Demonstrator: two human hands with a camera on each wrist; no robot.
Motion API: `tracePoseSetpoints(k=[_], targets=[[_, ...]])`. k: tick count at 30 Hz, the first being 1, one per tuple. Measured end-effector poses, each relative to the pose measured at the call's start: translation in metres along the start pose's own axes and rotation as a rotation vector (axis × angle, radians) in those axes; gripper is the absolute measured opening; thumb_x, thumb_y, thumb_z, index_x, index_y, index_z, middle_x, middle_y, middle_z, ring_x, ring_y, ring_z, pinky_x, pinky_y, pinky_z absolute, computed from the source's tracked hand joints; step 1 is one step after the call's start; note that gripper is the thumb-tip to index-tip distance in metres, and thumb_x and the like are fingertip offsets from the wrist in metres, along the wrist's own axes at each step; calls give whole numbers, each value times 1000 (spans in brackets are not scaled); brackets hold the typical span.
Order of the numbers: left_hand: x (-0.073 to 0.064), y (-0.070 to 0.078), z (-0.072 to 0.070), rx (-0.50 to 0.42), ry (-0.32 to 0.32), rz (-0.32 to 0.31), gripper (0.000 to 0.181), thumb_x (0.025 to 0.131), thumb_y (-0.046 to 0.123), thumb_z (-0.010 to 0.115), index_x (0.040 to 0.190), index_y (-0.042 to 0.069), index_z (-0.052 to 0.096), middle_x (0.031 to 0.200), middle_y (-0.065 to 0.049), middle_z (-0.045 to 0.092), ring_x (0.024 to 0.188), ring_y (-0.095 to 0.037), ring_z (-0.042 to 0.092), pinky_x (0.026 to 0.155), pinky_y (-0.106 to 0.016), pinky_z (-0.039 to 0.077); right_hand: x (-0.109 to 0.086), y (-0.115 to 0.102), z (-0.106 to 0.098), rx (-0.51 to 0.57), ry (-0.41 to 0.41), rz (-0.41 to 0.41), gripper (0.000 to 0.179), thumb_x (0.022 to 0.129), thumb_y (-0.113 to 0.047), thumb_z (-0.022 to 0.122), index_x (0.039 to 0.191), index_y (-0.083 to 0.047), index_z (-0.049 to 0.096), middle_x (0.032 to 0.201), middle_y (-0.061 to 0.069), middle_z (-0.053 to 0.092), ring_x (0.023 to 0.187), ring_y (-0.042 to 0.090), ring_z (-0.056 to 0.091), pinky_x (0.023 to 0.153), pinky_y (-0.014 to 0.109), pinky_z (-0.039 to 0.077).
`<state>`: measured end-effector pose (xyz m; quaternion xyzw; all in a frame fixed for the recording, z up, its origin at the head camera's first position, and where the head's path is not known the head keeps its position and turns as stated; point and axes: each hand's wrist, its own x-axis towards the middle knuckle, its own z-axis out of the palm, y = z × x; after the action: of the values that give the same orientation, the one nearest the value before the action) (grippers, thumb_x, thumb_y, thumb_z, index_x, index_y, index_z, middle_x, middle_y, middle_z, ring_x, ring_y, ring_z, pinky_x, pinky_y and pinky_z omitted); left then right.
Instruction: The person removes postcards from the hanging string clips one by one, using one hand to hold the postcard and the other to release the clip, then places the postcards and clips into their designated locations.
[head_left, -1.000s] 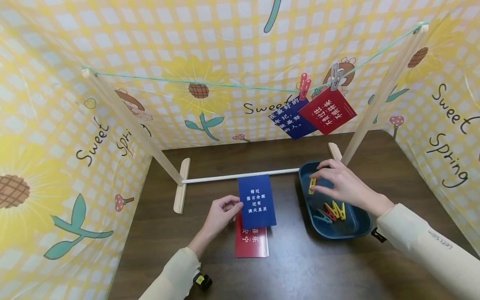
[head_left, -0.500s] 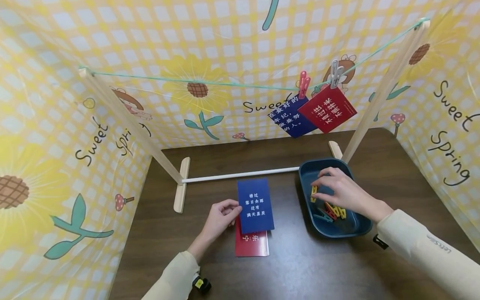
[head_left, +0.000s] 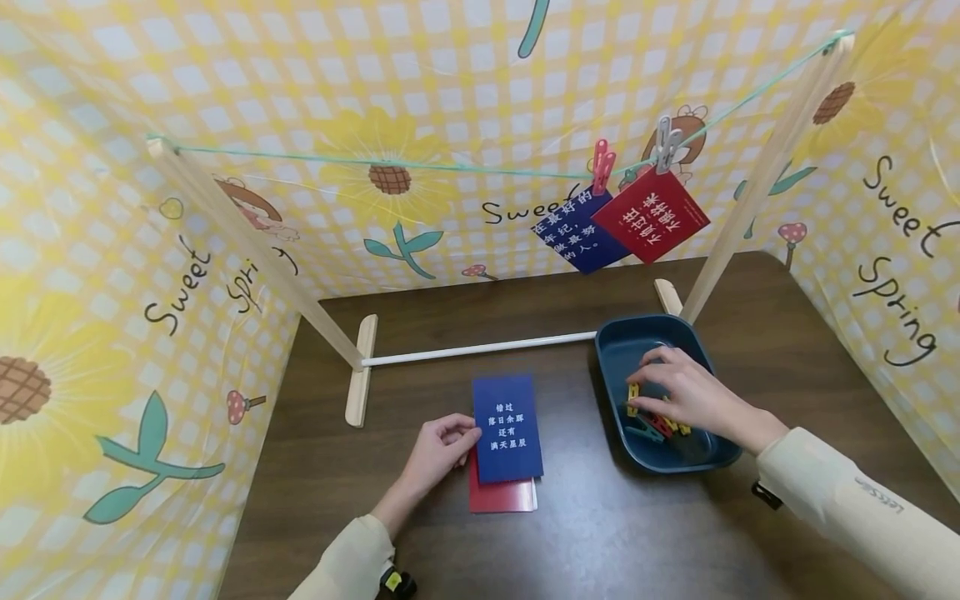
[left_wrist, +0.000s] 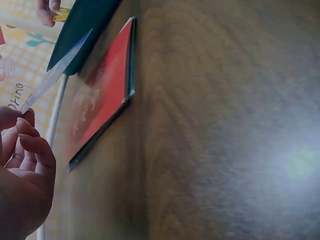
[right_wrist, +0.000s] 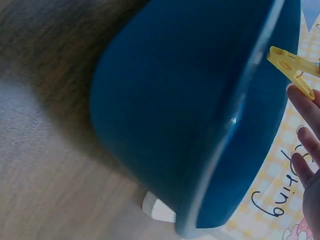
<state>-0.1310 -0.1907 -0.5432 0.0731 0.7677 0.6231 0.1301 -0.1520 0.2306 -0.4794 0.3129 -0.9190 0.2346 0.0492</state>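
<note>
My left hand [head_left: 441, 450] pinches a blue card [head_left: 508, 417] with white writing by its left edge. In the left wrist view this card, seen nearly edge-on, is held up above a stack of cards with a red one [left_wrist: 107, 90] on top. Between the thumb and fingers of my right hand [head_left: 688, 387] is a yellow clothespin [right_wrist: 286, 64], held over the dark blue tray [head_left: 617, 354]. Several loose clothespins [head_left: 654, 427], among them red, yellow and teal, lie in the tray, partly hidden by that hand.
Behind the hands stands a wooden frame [head_left: 772, 179] with a green string [head_left: 420, 165] across its top. From the string hang a blue card [head_left: 573, 237] on a pink clothespin [head_left: 602, 169] and a red card [head_left: 651, 215] on a grey one. A white rod [head_left: 480, 348] joins the frame's feet.
The left hand has brought the blue card nearer the front, so it covers more of the red card. My right hand has shifted slightly frontward with the yellow clothespin.
</note>
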Motion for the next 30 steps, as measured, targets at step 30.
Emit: tracePoseSetpoints(k=[30], targets=[[-12, -17, -1, 55, 18, -35, 17, 97, 5, 71, 106, -10, 70, 76, -10, 66, 50, -4, 49, 47, -17, 37, -9, 5, 3, -5, -73, 79, 28, 88, -23, 86, 111, -11, 80, 108, 4, 72, 108, 25, 58, 87, 48, 53]])
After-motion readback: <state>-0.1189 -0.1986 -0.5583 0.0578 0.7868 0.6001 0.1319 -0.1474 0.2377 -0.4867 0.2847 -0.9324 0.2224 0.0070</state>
